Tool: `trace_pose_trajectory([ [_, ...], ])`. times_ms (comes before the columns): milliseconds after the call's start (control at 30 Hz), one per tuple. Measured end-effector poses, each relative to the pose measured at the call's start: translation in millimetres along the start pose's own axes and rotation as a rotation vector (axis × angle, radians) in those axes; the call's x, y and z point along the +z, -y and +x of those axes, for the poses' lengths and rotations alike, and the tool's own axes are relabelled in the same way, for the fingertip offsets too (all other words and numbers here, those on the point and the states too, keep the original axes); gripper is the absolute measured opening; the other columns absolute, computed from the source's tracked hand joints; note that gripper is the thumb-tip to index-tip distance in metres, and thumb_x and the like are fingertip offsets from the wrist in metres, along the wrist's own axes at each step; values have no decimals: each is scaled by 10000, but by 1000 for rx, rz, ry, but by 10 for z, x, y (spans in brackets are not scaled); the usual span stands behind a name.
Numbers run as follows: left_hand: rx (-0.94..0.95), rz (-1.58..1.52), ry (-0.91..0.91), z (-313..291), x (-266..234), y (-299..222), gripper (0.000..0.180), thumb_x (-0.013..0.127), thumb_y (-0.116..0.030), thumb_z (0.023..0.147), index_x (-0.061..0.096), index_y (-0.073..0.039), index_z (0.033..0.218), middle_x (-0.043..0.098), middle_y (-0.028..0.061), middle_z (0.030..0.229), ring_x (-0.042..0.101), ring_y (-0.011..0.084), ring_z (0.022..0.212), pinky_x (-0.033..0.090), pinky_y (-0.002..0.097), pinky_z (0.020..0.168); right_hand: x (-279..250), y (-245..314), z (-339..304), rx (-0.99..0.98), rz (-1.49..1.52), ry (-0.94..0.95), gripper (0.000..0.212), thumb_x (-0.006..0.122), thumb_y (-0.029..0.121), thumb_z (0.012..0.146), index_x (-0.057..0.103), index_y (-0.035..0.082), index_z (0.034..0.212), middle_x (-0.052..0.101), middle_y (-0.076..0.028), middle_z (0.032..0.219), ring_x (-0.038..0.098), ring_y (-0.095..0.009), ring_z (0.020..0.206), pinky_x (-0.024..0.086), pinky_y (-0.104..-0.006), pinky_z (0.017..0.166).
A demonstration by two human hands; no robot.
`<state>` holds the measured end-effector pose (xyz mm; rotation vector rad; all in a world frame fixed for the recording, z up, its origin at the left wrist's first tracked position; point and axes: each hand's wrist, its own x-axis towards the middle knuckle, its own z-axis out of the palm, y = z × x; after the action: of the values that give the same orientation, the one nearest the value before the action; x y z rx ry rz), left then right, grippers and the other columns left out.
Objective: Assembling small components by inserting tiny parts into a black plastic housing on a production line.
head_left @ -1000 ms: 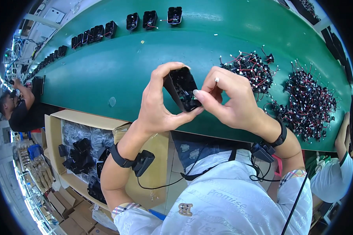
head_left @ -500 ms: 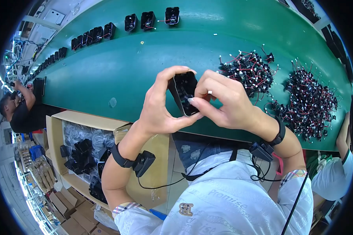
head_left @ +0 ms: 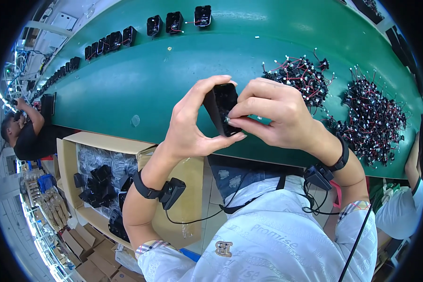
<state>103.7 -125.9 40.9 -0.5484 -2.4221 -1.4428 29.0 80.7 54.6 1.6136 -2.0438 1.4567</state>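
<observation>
My left hand (head_left: pixel 185 123) holds a black plastic housing (head_left: pixel 215 109) above the near edge of the bench, thumb below and fingers round its far end. The open side of the housing faces up and to the right, its inside dark and hard to make out. My right hand (head_left: pixel 279 112) is closed in a pinch, with thumb and forefinger at the mouth of the housing. A small white connector (head_left: pixel 228 120) shows at those fingertips; any wire on it is hidden.
Two heaps of small black parts with red wires (head_left: pixel 301 83) (head_left: pixel 373 120) lie on the green bench (head_left: pixel 127 89). Similar housings (head_left: pixel 174 22) stand in a row along the far side. Left of me, a cardboard box (head_left: pixel 98 137) holds black parts. Other people sit at both sides.
My right fingertips have closed together at the housing's opening, and the white connector shows there now. The right hand has turned slightly, its knuckles higher. The left hand keeps its hold on the housing.
</observation>
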Motion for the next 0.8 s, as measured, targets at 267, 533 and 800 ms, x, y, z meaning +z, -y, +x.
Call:
trace_pose_trajectory([
  [267, 1, -21, 11, 2, 22, -35, 973, 945, -296, 612, 521, -6, 1439, 635, 166, 1197, 630, 263, 1111, 540, 368, 895, -80, 14, 12, 287, 274, 194, 153, 745, 13, 792, 744, 7, 945, 646, -63, 865, 627, -199, 773, 517, -320, 698],
  [533, -382, 60, -133, 1, -19, -269, 912, 973, -434, 567, 599, 17, 1267, 672, 171, 1052, 673, 192, 982, 580, 320, 696, 44, -112, -95, 412, 710, 143, 255, 763, 151, 832, 743, -2, 1035, 527, -184, 1398, 515, -264, 1271, 454, -410, 1030],
  [800, 66, 395, -285, 16, -60, -190, 805, 936, -555, 560, 654, 21, 1048, 581, 167, 1225, 698, 247, 863, 590, 344, 627, 146, -121, -88, 820, 1340, 84, 260, 803, 191, 808, 739, 16, 988, 571, -162, 1371, 631, -203, 1116, 483, -342, 1001],
])
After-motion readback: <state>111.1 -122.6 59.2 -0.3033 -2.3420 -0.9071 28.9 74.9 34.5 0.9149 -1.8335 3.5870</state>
